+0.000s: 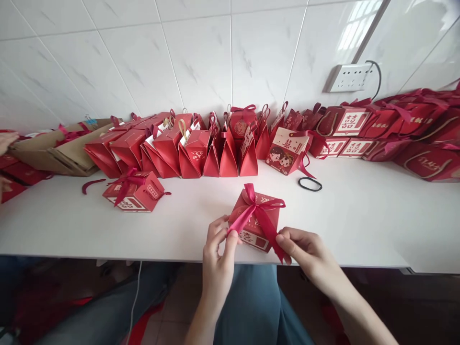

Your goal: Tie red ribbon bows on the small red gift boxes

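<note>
A small red gift box [260, 225] with white printed characters sits near the front edge of the white table [359, 220]. A dark pink ribbon [256, 207] is tied in a bow on its top. My left hand [216, 256] pinches the ribbon's left tail beside the box. My right hand [305, 251] pinches the right tail at the box's lower right corner. Both hands are closed on the ribbon ends.
Another ribboned red box [134, 192] lies to the left. A long row of red gift boxes and bags [215, 143] lines the tiled wall. A black hair band [309, 184], a loose ribbon piece [92, 184], brown cardboard [61, 148] and a wall socket [348, 76] are also there.
</note>
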Demonstrator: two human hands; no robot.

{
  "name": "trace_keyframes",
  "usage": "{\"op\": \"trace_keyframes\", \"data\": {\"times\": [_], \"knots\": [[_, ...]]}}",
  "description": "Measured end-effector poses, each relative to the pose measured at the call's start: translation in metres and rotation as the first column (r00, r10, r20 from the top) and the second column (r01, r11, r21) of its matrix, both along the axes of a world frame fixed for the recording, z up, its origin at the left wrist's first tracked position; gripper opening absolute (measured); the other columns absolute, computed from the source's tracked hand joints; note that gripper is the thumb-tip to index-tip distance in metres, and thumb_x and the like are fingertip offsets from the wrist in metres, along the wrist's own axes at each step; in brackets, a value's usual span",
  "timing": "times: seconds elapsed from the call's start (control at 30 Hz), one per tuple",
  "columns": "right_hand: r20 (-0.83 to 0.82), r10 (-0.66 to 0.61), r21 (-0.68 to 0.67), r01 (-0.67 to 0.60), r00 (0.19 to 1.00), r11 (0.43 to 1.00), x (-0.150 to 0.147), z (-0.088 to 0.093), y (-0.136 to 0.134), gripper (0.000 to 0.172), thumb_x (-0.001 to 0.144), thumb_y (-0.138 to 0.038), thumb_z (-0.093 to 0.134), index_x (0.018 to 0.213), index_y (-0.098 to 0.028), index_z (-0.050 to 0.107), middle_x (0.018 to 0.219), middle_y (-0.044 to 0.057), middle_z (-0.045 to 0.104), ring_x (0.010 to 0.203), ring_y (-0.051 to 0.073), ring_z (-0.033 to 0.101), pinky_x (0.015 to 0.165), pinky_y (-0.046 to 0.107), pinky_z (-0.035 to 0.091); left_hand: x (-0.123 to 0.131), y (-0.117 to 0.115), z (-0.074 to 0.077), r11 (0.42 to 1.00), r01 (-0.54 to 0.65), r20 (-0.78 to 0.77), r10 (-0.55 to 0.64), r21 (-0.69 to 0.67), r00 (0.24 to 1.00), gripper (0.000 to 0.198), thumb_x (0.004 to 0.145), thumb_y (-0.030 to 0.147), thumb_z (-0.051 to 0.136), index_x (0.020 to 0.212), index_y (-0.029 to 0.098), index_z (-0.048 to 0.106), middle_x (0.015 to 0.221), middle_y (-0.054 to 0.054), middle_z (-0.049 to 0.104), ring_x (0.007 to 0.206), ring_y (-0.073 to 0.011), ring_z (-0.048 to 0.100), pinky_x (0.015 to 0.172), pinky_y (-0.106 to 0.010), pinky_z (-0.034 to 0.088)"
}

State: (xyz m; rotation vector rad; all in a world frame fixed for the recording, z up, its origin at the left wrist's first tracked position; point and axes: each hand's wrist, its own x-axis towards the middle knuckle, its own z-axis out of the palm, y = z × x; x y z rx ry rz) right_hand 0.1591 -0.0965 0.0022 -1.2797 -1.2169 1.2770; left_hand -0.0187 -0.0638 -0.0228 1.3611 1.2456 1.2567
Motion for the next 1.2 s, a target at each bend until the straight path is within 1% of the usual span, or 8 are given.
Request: {"op": "trace_keyframes", "data": {"times": [0.13,0.27,0.43,0.73,0.87,1.0,1.1,1.2], "knots": [[-0.402,-0.116,-0.078,0.092,0.908,0.993,0.01,-0.001,0.009,0.041,0.08,-0.041,0.065,0.051,-0.018,0.048,0.052,-0.003,0.04,0.058,0.011,0.044,0.06,0.024,0.039,-0.017,0.013,0.0,0.997,0.032,0.205,-0.015,-0.076,0.979,0.036,0.084,0.04,0.055,0.056,0.018,0.052,0.115,-0.006,0.061,0.112,-0.0247,0.054,0.089,-0.03,0.04],[-0.756,-0.259,-0.236,0.117,0.601,0.965,0.018,0.003,0.022,0.029,0.071,-0.019,0.068,0.052,-0.018,0.046,0.049,-0.007,0.027,0.047,0.007,0.035,0.049,0.021,0.038,-0.031,0.027,0.002,0.976,0.171,0.317,-0.12,-0.138,0.941,0.038,0.079,0.042,0.062,0.052,0.017,0.051,0.107,-0.008,0.064,0.108,-0.0265,0.054,0.087,-0.034,0.041],[-0.846,-0.316,-0.244,0.214,0.429,0.946,0.041,0.011,0.026,0.03,0.073,-0.015,0.063,0.055,-0.019,0.039,0.05,-0.009,0.023,0.045,0.006,0.032,0.048,0.019,0.038,-0.052,0.047,0.006,0.986,0.008,0.454,0.07,-0.167,0.888,0.029,0.067,0.036,0.071,0.053,0.017,0.054,0.09,-0.007,0.065,0.101,-0.0245,0.055,0.082,-0.035,0.047],[-0.789,-0.47,-0.253,0.487,0.396,0.836,0.088,0.02,0.019,0.023,0.062,-0.005,0.056,0.06,-0.019,0.039,0.045,-0.01,0.026,0.041,0.005,0.034,0.043,0.019,0.035,-0.098,0.057,0.02,0.937,-0.237,0.508,0.339,-0.255,0.792,0.031,0.06,0.029,0.069,0.052,0.019,0.041,0.062,0.002,0.049,0.08,-0.0165,0.056,0.069,-0.028,0.05],[-0.687,-0.535,-0.252,0.529,0.492,0.81,0.109,0.017,0.009,0.027,0.059,-0.009,0.059,0.051,-0.019,0.035,0.043,-0.009,0.026,0.04,0.005,0.03,0.043,0.023,0.036,-0.126,0.057,0.018,0.922,-0.338,0.36,0.386,-0.191,0.85,0.031,0.057,0.031,0.067,0.05,0.019,0.039,0.074,-0.002,0.059,0.083,-0.0201,0.057,0.068,-0.03,0.049],[-0.373,-0.515,-0.056,0.536,0.772,0.843,0.115,0.013,0.008,0.028,0.073,-0.026,0.061,0.047,-0.021,0.052,0.045,-0.002,0.034,0.047,0.01,0.038,0.05,0.032,0.038,-0.128,0.049,0.021,0.878,-0.456,-0.017,0.463,0.143,0.886,0.017,0.072,0.034,0.065,0.085,0.024,0.059,0.1,-0.003,0.062,0.104,-0.0227,0.055,0.084,-0.031,0.043],[-0.057,-0.37,0.162,0.374,0.927,0.913,0.091,0.013,0.022,0.028,0.072,-0.047,0.068,0.062,-0.021,0.069,0.074,0.007,0.062,0.074,0.021,0.056,0.069,0.037,0.046,-0.095,0.039,0.03,0.944,-0.179,-0.227,0.246,0.277,0.942,0.02,0.082,0.038,0.056,0.095,0.025,0.06,0.109,-0.004,0.061,0.108,-0.0228,0.054,0.092,-0.03,0.04],[0.258,-0.075,0.095,0.052,0.963,0.994,0.052,0.015,0.04,0.037,0.079,-0.055,0.062,0.092,-0.022,0.071,0.104,0.009,0.068,0.097,0.028,0.059,0.088,0.043,0.043,-0.056,0.034,0.036,0.984,0.164,-0.395,-0.125,0.066,0.91,0.026,0.086,0.044,0.049,0.09,0.022,0.062,0.099,-0.005,0.065,0.099,-0.0242,0.058,0.086,-0.031,0.041]]}}
